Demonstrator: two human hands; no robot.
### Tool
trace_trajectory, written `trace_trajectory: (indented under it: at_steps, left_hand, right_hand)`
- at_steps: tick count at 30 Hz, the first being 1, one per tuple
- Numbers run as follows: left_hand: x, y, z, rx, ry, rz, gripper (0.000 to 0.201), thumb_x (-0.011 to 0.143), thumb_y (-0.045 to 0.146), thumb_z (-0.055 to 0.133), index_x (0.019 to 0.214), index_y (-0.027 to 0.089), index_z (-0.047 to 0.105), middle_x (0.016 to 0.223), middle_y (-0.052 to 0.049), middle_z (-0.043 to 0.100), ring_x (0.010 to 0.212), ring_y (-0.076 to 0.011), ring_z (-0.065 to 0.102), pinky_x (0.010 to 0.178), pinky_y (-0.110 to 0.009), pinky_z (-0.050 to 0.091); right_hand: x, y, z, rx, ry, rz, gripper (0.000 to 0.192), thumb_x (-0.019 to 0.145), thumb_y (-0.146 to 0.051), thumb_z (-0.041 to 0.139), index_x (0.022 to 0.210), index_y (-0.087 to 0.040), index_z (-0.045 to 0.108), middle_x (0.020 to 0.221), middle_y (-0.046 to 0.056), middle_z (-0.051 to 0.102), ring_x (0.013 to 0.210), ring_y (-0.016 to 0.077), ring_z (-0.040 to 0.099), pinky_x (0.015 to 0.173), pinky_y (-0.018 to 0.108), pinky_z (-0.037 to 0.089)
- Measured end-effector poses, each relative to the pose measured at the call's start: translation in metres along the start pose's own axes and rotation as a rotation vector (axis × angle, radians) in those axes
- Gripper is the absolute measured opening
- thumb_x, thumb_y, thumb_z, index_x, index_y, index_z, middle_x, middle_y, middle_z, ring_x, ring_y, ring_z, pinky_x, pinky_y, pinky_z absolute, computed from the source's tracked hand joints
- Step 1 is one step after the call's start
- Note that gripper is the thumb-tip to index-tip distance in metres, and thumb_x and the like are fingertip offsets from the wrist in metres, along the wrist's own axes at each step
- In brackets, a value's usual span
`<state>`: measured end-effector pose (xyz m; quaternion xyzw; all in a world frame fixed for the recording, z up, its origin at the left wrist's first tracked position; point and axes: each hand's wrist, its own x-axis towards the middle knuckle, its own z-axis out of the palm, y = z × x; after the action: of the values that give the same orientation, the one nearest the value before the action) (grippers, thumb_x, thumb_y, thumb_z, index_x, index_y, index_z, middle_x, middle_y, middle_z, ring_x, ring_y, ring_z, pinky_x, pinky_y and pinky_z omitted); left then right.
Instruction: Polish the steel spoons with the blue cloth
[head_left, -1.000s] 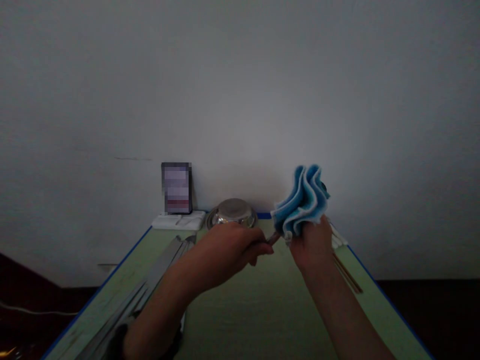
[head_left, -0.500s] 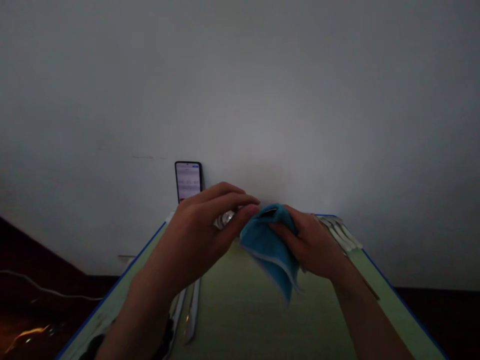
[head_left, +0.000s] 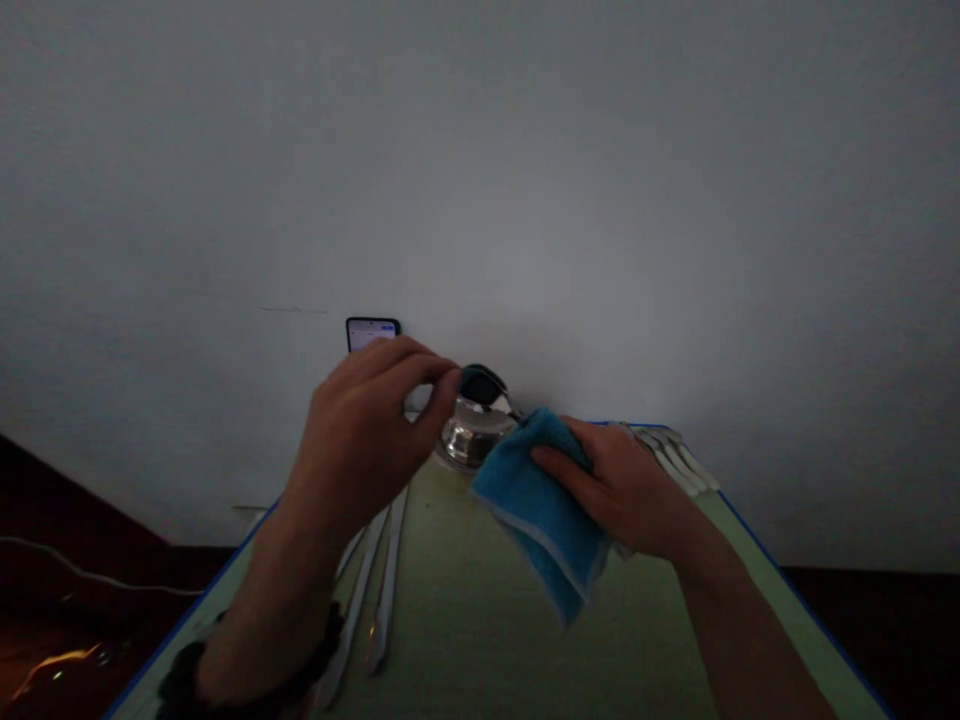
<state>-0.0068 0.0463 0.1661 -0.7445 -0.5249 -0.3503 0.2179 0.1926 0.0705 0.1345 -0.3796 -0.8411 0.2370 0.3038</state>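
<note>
A blue cloth (head_left: 536, 490) hangs folded from my right hand (head_left: 630, 490), its fingers wrapped around it. From the cloth's upper left edge sticks out a spoon (head_left: 484, 388), its dark, shiny-rimmed bowl tilted up and its neck running into the cloth. My left hand (head_left: 375, 430) pinches the left edge of the spoon's bowl between thumb and fingers. Just behind and below the spoon stands a shiny metal bowl (head_left: 474, 442), partly covered by the spoon and my left hand.
Several metal knives (head_left: 384, 600) lie on the green table (head_left: 510, 620), left of centre. At the right back, several pale-handled utensils (head_left: 679, 460) lie side by side. A phone (head_left: 373, 333) leans on the wall (head_left: 570, 200), partly behind my left hand.
My left hand has moved left and slightly up from the cloth. The spoon's bowl now shows outside the cloth, and the metal bowl is more visible. My right hand stays nearly in place.
</note>
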Motion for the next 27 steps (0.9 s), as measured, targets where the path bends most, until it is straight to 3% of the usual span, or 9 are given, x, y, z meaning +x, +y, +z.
trace_trajectory:
  at_steps: [4, 9, 14, 20, 23, 27]
  left_hand:
    - [0.000, -0.009, -0.009, -0.003, -0.007, -0.092, 0.015, 0.083, 0.028, 0.047, 0.083, 0.017, 0.057, 0.083, -0.002, 0.058, 0.069, -0.0119, 0.051, 0.064, -0.024, 0.041]
    - [-0.001, -0.007, -0.008, -0.106, -0.245, -0.001, 0.016, 0.083, 0.028, 0.046, 0.082, 0.017, 0.057, 0.076, -0.001, 0.057, 0.063, -0.0114, 0.049, 0.062, -0.025, 0.039]
    - [-0.005, 0.008, -0.001, -0.232, -0.451, 0.112, 0.017, 0.085, 0.028, 0.043, 0.086, 0.019, 0.057, 0.080, 0.000, 0.056, 0.069, -0.0121, 0.051, 0.064, -0.026, 0.039]
    - [-0.005, 0.030, -0.001, -0.241, -0.514, 0.166, 0.018, 0.085, 0.024, 0.040, 0.085, 0.018, 0.057, 0.084, -0.003, 0.055, 0.071, -0.0130, 0.052, 0.064, -0.025, 0.041]
    - [-0.002, 0.031, -0.004, -0.284, -0.511, 0.185, 0.021, 0.085, 0.026, 0.039, 0.081, 0.017, 0.057, 0.077, -0.002, 0.056, 0.067, -0.0120, 0.051, 0.062, -0.023, 0.040]
    - [0.001, 0.020, -0.007, -0.326, -0.603, 0.218, 0.026, 0.087, 0.029, 0.036, 0.077, 0.017, 0.056, 0.069, -0.001, 0.055, 0.063, -0.0111, 0.050, 0.060, -0.022, 0.039]
  right_hand:
    - [-0.008, 0.005, -0.019, -0.060, -0.063, -0.016, 0.025, 0.085, -0.038, 0.040, 0.075, -0.020, 0.054, 0.066, -0.002, 0.058, 0.059, 0.0117, 0.052, 0.055, 0.024, 0.036]
    - [-0.015, 0.010, -0.034, -0.164, -0.131, -0.004, 0.023, 0.085, -0.038, 0.041, 0.077, -0.021, 0.055, 0.070, 0.000, 0.060, 0.061, 0.0133, 0.052, 0.056, 0.025, 0.035]
    - [-0.014, 0.006, -0.029, -0.274, -0.142, -0.012, 0.022, 0.085, -0.038, 0.041, 0.080, -0.022, 0.056, 0.074, 0.001, 0.062, 0.064, 0.0151, 0.054, 0.058, 0.027, 0.034]
    - [-0.013, -0.001, -0.020, -0.354, -0.140, -0.092, 0.020, 0.085, -0.035, 0.042, 0.080, -0.022, 0.055, 0.070, 0.001, 0.060, 0.065, 0.0161, 0.052, 0.061, 0.028, 0.032]
    - [-0.013, -0.004, -0.019, -0.311, -0.145, -0.116, 0.019, 0.085, -0.036, 0.042, 0.080, -0.022, 0.054, 0.071, 0.001, 0.059, 0.066, 0.0155, 0.052, 0.062, 0.027, 0.033]
    - [-0.012, -0.006, -0.021, -0.231, -0.190, -0.099, 0.020, 0.085, -0.037, 0.042, 0.081, -0.022, 0.055, 0.070, -0.001, 0.059, 0.063, 0.0132, 0.052, 0.060, 0.026, 0.033]
